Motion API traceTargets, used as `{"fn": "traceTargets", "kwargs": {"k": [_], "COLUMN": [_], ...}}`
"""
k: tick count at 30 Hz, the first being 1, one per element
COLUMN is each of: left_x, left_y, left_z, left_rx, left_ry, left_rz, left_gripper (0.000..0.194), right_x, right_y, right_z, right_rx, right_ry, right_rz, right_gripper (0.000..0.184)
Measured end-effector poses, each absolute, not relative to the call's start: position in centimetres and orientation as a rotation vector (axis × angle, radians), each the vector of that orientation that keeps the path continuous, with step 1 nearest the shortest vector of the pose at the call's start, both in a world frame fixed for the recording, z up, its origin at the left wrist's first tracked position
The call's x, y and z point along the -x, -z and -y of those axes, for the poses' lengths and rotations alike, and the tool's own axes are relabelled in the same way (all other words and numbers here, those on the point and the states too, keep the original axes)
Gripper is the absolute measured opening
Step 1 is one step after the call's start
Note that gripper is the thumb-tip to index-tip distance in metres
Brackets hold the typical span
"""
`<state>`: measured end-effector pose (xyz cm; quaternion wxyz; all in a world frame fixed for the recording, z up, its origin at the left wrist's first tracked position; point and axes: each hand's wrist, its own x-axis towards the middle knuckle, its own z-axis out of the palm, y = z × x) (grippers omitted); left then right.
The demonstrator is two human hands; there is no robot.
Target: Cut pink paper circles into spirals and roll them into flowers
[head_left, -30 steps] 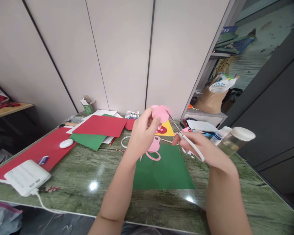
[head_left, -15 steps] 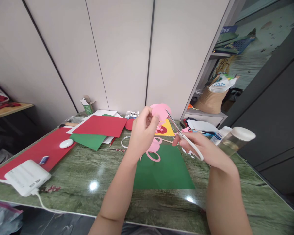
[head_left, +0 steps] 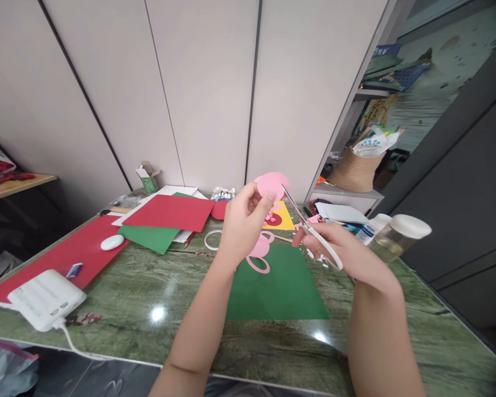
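Note:
My left hand (head_left: 243, 226) pinches a round pink paper piece (head_left: 272, 184) and holds it up above the table. My right hand (head_left: 342, 252) grips white-handled scissors (head_left: 312, 231), whose blades point up and touch the right edge of the pink piece. Under both hands lies a dark green paper sheet (head_left: 281, 289) with pink cut-out scraps (head_left: 259, 255) on its far edge. A yellow card with a red and pink shape (head_left: 278, 218) lies just behind.
Red and green paper sheets (head_left: 167, 216) are stacked at the back left of the green marble table (head_left: 149, 286). A white mouse (head_left: 111, 242) rests on a red sheet, a white power brick (head_left: 45, 299) near the front left edge. A clear jar with a white lid (head_left: 397, 234) stands at the right.
The pink piece has turned slightly in my left hand's fingers and the scissors have shifted a little along its edge. Nothing else has moved.

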<state>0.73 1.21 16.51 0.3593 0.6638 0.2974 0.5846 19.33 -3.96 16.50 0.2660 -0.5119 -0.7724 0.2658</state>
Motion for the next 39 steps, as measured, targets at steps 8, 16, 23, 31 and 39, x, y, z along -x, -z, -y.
{"fn": "traceTargets", "kwargs": {"k": [8, 16, 23, 31, 39], "left_x": [-0.53, -0.51, -0.48, -0.2, -0.16], "left_y": [-16.61, -16.72, -16.68, -16.63, -16.61], "left_z": [-1.01, -0.99, -1.11, -1.26, -1.46], "left_rx": [-1.804, -1.791, -1.763, -1.751, -1.729], "left_ry": [-1.424, -1.414, -1.46, -1.496, -1.551], "left_rz": [-0.751, -0.753, -0.756, -0.782, -0.784], "left_gripper": [0.019, 0.018, 0.017, 0.017, 0.018], "right_x": [-19.31, -19.36, -19.59, -19.6, -19.49], "right_y": [-16.58, -16.47, -16.24, -16.38, -16.61], "right_z": [3.89, 3.93, 3.77, 3.88, 3.9], "right_rx": [1.366, 1.346, 1.352, 1.36, 1.379], "right_ry": [-0.73, -0.741, -0.71, -0.697, -0.714], "right_rz": [2.097, 2.089, 2.089, 2.107, 2.122], "right_gripper": [0.052, 0.053, 0.054, 0.053, 0.052]}}
